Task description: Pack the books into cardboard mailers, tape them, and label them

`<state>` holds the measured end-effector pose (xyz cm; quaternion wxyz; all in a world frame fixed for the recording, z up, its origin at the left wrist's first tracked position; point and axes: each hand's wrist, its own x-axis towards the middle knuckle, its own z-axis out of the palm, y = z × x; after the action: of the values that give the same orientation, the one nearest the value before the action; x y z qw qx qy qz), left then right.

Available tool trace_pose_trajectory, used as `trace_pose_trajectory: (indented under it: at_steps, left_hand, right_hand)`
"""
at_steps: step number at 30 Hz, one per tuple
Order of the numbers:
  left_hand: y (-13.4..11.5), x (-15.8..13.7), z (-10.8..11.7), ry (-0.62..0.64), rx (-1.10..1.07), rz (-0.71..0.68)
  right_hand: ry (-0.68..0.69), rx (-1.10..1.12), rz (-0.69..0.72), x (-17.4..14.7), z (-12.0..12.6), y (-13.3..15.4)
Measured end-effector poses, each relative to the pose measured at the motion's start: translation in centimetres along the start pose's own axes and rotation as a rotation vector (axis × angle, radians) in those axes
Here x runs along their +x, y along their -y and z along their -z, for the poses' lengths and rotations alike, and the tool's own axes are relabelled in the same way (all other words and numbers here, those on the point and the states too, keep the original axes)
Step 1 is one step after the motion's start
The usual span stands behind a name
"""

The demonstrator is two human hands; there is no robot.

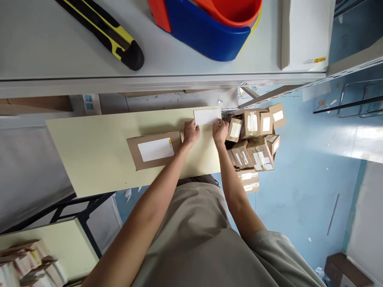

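Observation:
A white rectangular sheet of paper (206, 116) is at the right end of the pale yellow table (98, 151). My left hand (191, 132) is closed at its near left corner, fingers and thumb pinched together. At the near right corner, my right hand (220, 130) pinches the sheet in the same way. Left of my left hand lies a brown cardboard box (133, 153) with a white label (155, 149) on its top. My left wrist passes close to the box's right end.
Several taped cardboard boxes (251, 123) are piled beyond the table's right end. A grey shelf (185, 59) above the far edge holds a yellow-black utility knife (119, 44), a blue-and-red tape dispenser (206, 32) and a stack of white paper (308, 36). Another table (72, 247) stands lower left.

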<state>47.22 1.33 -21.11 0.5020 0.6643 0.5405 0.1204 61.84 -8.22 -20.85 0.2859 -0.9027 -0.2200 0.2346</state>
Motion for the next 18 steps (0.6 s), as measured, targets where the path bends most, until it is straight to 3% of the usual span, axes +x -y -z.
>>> trace_pose_trajectory:
  at_steps: [8, 14, 18]
  left_hand:
    - [-1.2, -0.4, 0.1, -0.112, -0.134, 0.144]
    - [-1.9, 0.4, 0.3, -0.100, -0.281, 0.225]
    - [-2.2, 0.7, 0.6, -0.093, -0.217, 0.262]
  right_hand:
    - [-0.087, 0.044, -0.015, -0.2, 0.5, 1.2]
    - [-0.084, 0.083, -0.018, -0.1, 1.3, 1.9]
    - [-0.051, 0.003, 0.027, -0.1, 2.0, 2.4]
